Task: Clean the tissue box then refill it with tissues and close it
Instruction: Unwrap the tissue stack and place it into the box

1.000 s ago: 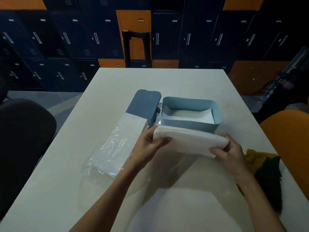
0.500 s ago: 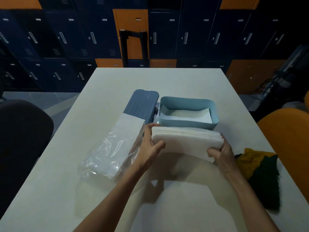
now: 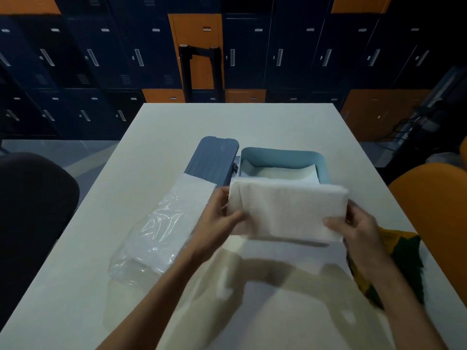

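A thick white stack of tissues (image 3: 285, 210) hangs above the table, just in front of the open light-blue tissue box (image 3: 321, 165). My left hand (image 3: 217, 218) grips the stack's left end and my right hand (image 3: 358, 228) grips its right end, thumbs on top. Some white tissues lie inside the box. The darker blue lid (image 3: 212, 160) lies flat to the box's left.
A clear plastic wrapper (image 3: 156, 233) holding more tissues lies left of my hands. A yellow and green cloth (image 3: 401, 256) sits at the right table edge. An orange chair (image 3: 434, 213) stands right, a dark chair (image 3: 32, 203) left. The white table (image 3: 227, 122) extends to lockers behind.
Both hands have lifted the tissue stack and tipped its broad face up toward me, bringing it slightly closer to the box's front wall.
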### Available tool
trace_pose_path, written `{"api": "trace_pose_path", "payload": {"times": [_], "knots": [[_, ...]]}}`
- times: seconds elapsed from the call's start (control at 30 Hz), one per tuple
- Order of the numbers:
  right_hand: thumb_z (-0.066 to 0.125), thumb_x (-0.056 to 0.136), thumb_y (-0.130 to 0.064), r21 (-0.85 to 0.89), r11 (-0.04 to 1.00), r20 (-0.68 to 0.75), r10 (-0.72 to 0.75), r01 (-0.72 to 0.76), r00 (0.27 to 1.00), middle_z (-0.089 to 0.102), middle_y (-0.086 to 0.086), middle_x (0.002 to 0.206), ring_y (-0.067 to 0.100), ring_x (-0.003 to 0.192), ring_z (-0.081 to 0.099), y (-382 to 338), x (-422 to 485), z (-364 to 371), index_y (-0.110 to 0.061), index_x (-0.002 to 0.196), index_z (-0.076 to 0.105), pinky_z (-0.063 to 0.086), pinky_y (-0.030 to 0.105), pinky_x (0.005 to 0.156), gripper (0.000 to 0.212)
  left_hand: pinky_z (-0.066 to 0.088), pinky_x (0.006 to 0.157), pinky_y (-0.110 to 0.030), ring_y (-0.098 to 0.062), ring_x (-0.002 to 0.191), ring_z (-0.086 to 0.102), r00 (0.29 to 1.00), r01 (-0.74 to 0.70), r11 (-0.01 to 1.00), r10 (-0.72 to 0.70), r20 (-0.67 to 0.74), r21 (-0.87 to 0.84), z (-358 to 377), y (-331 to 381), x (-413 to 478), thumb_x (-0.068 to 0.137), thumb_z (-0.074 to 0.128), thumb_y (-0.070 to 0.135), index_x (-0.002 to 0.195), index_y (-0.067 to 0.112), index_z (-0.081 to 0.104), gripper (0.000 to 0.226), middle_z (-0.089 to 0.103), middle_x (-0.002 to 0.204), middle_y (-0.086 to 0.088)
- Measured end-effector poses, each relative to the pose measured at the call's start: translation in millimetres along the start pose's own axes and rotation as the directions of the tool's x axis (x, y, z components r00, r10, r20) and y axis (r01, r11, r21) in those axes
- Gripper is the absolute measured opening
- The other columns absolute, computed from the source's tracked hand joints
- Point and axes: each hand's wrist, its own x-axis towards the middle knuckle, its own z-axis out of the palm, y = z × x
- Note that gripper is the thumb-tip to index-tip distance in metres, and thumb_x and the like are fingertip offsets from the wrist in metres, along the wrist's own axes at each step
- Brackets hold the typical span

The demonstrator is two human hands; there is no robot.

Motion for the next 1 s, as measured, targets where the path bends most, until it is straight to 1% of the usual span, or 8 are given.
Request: {"api": "trace_pose_path", "payload": {"times": [0.13,0.23,0.3,0.47,0.63,0.73,0.87,1.0], "knots": [[0.065,0.085,-0.004,0.085,0.996,-0.032,-0.016,0.019,0.999,0.07,0.001,0.102,0.017,0.095,0.067,-43,38,-16,-0.022,0.096,0.066,0.054,0.035,0.081,0.021,0.056,0.066,-0.028,-0.013,0.081,0.066,0.998,-0.002,0.998,-0.002,-0.062,-0.063,-3,54,40,0.072,0.079,0.011,0.114,0.016,0.055,0.048,0.067,0.101,-0.006],[0.068,0.086,-0.012,-0.082,0.997,-0.103,-0.004,-0.005,0.995,0.07,0.004,0.1,0.024,0.095,0.067,-53,87,-17,-0.016,0.089,0.067,0.056,0.042,0.082,0.005,0.055,0.069,-0.031,-0.019,0.086,0.061,0.996,0.067,0.988,-0.059,-0.06,0.142,2,74,85,0.074,0.079,0.014,0.122,0.013,0.048,0.058,0.06,0.102,-0.009],[0.071,0.083,-0.018,-0.26,0.964,-0.135,0.025,-0.06,0.991,0.069,0.011,0.098,0.03,0.092,0.066,-49,113,-13,-0.012,0.085,0.066,0.057,0.045,0.078,0.009,0.055,0.074,-0.037,-0.023,0.092,0.059,0.989,0.149,0.942,-0.142,-0.045,0.302,7,73,108,0.074,0.08,0.013,0.125,0.009,0.045,0.062,0.056,0.111,-0.012],[0.07,0.082,-0.029,-0.714,0.684,-0.17,0.034,-0.147,0.985,0.064,0.016,0.099,0.032,0.087,0.059,-43,132,3,-0.003,0.098,0.066,0.046,0.035,0.069,0.031,0.051,0.073,-0.033,-0.025,0.094,0.052,0.984,0.127,0.722,-0.181,0.009,0.68,18,66,126,0.073,0.082,0.019,0.121,0.004,0.047,0.062,0.054,0.117,-0.015],[0.064,0.086,-0.025,-0.84,0.527,-0.171,-0.031,-0.13,0.985,0.06,0.019,0.108,0.035,0.091,0.057,-40,127,16,-0.002,0.107,0.062,0.041,0.034,0.065,0.032,0.043,0.066,-0.036,-0.028,0.084,0.052,0.997,-0.001,0.452,-0.063,0.033,0.892,30,66,121,0.079,0.077,0.016,0.122,0.007,0.039,0.058,0.055,0.109,-0.013],[0.056,0.088,-0.022,-0.905,0.409,-0.151,-0.065,-0.112,0.986,0.053,0.019,0.112,0.036,0.098,0.054,-43,125,21,-0.003,0.106,0.058,0.044,0.038,0.075,0.026,0.04,0.073,-0.037,-0.03,0.082,0.054,0.997,-0.069,0.297,0.001,0.072,0.952,36,62,121,0.083,0.073,0.015,0.12,0.006,0.039,0.051,0.06,0.108,-0.014],[0.052,0.091,-0.017,-0.975,0.215,-0.044,0.05,-0.054,0.998,0.045,0.019,0.117,0.033,0.099,0.048,-47,126,25,-0.005,0.115,0.052,0.04,0.04,0.082,0.027,0.036,0.08,-0.038,-0.031,0.092,0.058,0.991,-0.134,0.154,0.036,0.13,0.979,42,58,122,0.088,0.065,0.012,0.123,0.005,0.039,0.043,0.062,0.109,-0.014],[0.061,0.09,-0.02,-0.972,0.225,-0.069,0.022,-0.072,0.997,0.041,0.019,0.117,0.029,0.087,0.042,-54,127,26,-0.004,0.113,0.052,0.038,0.038,0.079,0.029,0.035,0.078,-0.036,-0.029,0.092,0.054,0.978,-0.159,0.069,0.147,0.147,0.985,38,57,125,0.088,0.064,0.016,0.123,0.008,0.043,0.042,0.059,0.111,-0.013]]}}
